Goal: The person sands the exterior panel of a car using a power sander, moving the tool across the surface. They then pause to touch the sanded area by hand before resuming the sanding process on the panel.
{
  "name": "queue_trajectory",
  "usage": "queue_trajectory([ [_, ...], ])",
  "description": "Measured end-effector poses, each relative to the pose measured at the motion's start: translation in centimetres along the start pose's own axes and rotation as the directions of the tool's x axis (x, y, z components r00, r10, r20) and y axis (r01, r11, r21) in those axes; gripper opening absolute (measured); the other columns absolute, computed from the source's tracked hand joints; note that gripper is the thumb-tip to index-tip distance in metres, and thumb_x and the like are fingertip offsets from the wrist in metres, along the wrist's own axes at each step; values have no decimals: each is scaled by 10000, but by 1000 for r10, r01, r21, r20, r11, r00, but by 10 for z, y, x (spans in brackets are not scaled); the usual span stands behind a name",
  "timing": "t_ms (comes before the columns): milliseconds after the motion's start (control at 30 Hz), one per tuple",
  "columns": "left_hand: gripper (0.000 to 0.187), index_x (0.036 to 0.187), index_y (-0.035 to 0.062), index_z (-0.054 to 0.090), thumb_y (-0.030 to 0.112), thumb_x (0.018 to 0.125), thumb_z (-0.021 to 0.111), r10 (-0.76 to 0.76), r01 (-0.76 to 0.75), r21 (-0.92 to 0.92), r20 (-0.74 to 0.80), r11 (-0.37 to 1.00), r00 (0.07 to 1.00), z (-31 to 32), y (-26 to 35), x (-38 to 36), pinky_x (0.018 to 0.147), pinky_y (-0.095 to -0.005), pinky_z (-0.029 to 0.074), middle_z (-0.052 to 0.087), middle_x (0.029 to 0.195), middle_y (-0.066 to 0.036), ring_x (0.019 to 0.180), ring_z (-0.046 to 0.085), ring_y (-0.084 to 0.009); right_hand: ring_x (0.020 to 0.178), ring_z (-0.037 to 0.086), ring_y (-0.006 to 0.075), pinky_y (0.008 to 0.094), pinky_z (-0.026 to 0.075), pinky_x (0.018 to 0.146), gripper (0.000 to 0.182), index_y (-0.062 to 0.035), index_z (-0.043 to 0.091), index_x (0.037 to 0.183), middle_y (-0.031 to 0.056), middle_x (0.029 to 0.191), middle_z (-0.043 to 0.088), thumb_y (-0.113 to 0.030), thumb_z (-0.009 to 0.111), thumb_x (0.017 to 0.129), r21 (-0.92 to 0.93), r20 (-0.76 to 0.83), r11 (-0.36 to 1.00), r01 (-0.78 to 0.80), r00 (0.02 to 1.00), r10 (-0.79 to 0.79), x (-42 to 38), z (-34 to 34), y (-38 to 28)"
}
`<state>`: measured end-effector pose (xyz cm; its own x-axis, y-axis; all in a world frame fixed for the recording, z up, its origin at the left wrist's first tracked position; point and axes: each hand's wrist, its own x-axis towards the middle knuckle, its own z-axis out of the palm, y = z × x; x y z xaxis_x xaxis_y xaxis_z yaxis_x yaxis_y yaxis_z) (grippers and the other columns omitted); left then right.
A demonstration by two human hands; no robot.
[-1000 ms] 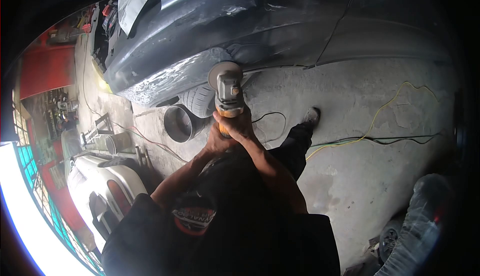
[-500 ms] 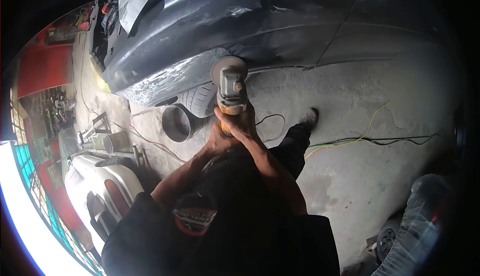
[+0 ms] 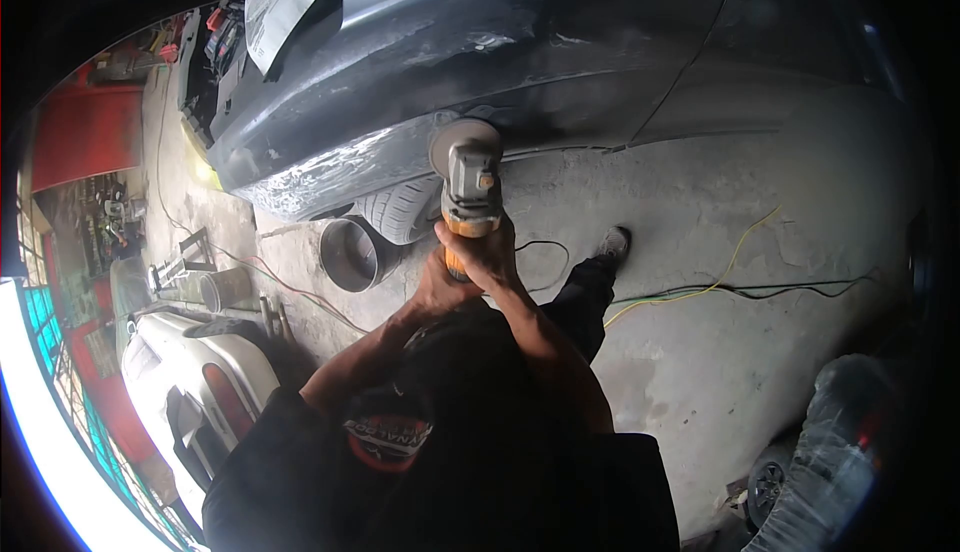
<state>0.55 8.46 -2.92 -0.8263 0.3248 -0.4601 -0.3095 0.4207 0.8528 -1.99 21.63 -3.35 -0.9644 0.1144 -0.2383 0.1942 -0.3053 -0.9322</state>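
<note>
1. My right hand point(image 3: 485, 252) and left hand point(image 3: 435, 287) were both wrapped tightly around the orange handle of the grinder point(image 3: 466, 187).
2. Its round disc pressed against the dark car panel point(image 3: 420, 72), just above the tyre point(image 3: 405, 207).
3. A metal bucket point(image 3: 350, 252) lay beside the tyre, and cables point(image 3: 720, 287) crossed the concrete floor point(image 3: 720, 182).

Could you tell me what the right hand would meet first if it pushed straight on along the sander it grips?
Most likely the car body panel: the right hand points the sander up at it, its disc seemingly already against the metal.
</note>
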Motion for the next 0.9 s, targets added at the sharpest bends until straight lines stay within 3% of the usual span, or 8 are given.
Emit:
queue_trajectory([
  [133, 605, 1225, -23, 561, 118, 703, 831, 22, -22, -68, 3, 997, 1000, 6, 6, -7, 870, -364, 524, 661, 1118, -122, 1032, 650, -213, 948, 697, 274, 398, 548, 830, 549, 0, 581, 1162, 147, 1045, 688, -208, 847, 729, -84, -50, 993, 87, 995, -92, -6, 1, 14],
  [233, 738, 1300, -22, 523, 129, 667, 871, -35, 37, -37, 43, 999, 998, -3, 7, -2, 953, -365, 493, 631, 1221, -139, 1134, 612, -218, 928, 703, 292, 399, 558, 810, 578, 5, 573, 1167, 166, 1041, 685, -223, 857, 719, -57, -9, 997, -43, 999, 42, 0, 2, -16],
  [300, 752, 1310, -19, 515, 129, 665, 874, -47, 53, -75, 82, 996, 996, -8, 15, -1, 958, -364, 490, 624, 1234, -139, 1145, 605, -219, 912, 708, 307, 403, 563, 797, 598, 19, 569, 1163, 181, 1025, 686, -235, 864, 709, -81, -51, 997, -10, 999, 6, -1, 6, -9],
  [400, 768, 1316, -18, 506, 131, 663, 882, 14, -14, -53, 8, 999, 1000, -1, 5, -6, 970, -360, 482, 618, 1242, -132, 1162, 593, -219, 924, 707, 317, 403, 561, 809, 603, 31, 572, 1154, 186, 1027, 685, -237, 868, 703, -116, -106, 993, 37, 993, -49, -5, 8, -5],
  [500, 681, 1271, -23, 527, 130, 695, 857, 33, -37, -111, -39, 993, 999, 3, 9, -8, 929, -373, 504, 637, 1186, -128, 1095, 630, -228, 933, 704, 320, 401, 560, 813, 607, 31, 569, 1161, 187, 1037, 682, -232, 869, 704, -117, -96, 993, -21, 995, 10, -5, 6, -11],
  [667, 675, 1264, -25, 534, 116, 688, 856, 31, -29, -64, 30, 997, 999, -2, 16, -3, 921, -369, 506, 642, 1174, -129, 1086, 635, -230, 905, 714, 318, 403, 568, 796, 590, 34, 580, 1145, 182, 999, 694, -226, 869, 701, -104, -113, 994, 28, 993, -40, -2, 9, -17],
  [767, 668, 1257, -24, 543, 119, 686, 858, 65, -70, -128, -41, 989, 997, 3, 8, -8, 913, -370, 510, 646, 1164, -125, 1073, 640, -220, 947, 688, 260, 383, 541, 851, 512, 10, 583, 1165, 136, 1048, 684, -202, 822, 766, -99, -68, 995, 30, 997, -37, -5, 10, -18],
  [900, 634, 1244, -27, 558, 111, 700, 851, 21, -20, -86, 20, 996, 1000, -6, 20, -4, 918, -366, 512, 657, 1141, -121, 1060, 645, -218, 944, 687, 262, 383, 543, 843, 524, 5, 585, 1165, 138, 1042, 682, -206, 829, 752, -144, -81, 990, -5, 997, -7, -1, 12, -22],
])
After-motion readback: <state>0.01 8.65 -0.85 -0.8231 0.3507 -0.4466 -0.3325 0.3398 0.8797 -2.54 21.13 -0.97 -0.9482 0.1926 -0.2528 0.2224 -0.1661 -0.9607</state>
